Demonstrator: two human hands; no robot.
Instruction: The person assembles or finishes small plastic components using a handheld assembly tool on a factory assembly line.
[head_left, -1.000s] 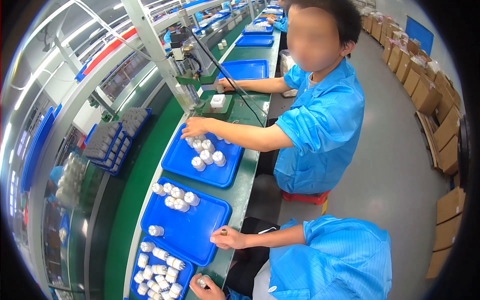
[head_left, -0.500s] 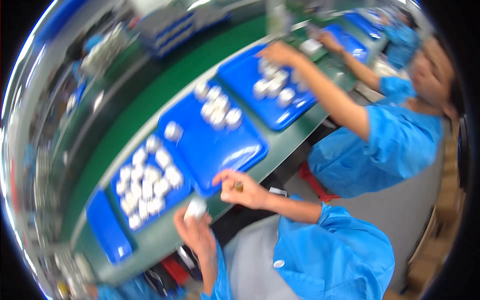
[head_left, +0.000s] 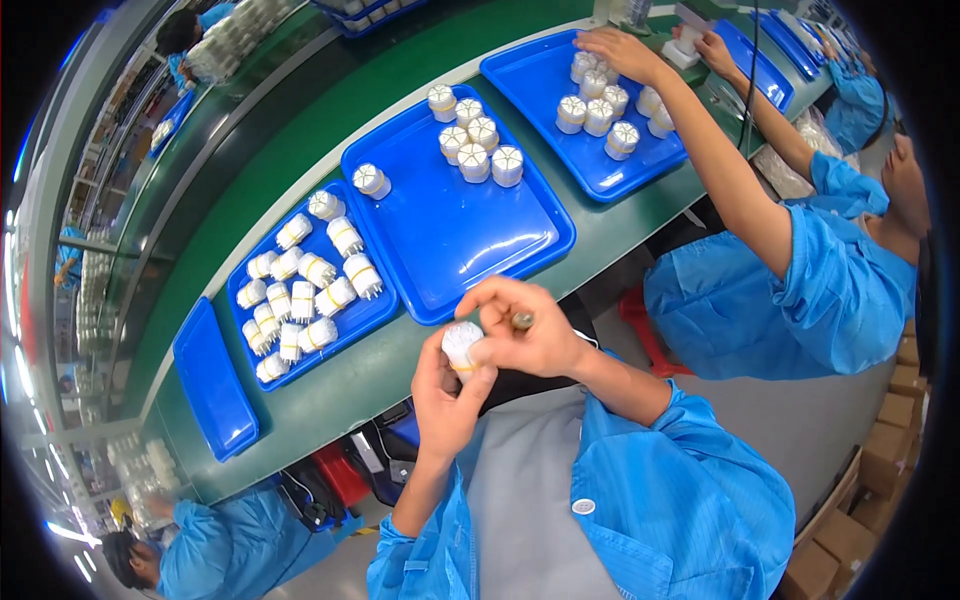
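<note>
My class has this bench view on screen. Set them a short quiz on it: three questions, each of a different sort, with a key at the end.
1. Fill the gap: the left hand grips a white part with a ____ band round it.

2. Count: how many white parts stand in the large blue tray nearest the right hand?

3. Choose: the pieces in the smaller blue tray just left of that one are
(a) all upright
(b) lying on their sides in several cases
(c) set in one straight row

Key: 1. yellow; 2. seven; 3. b
</note>
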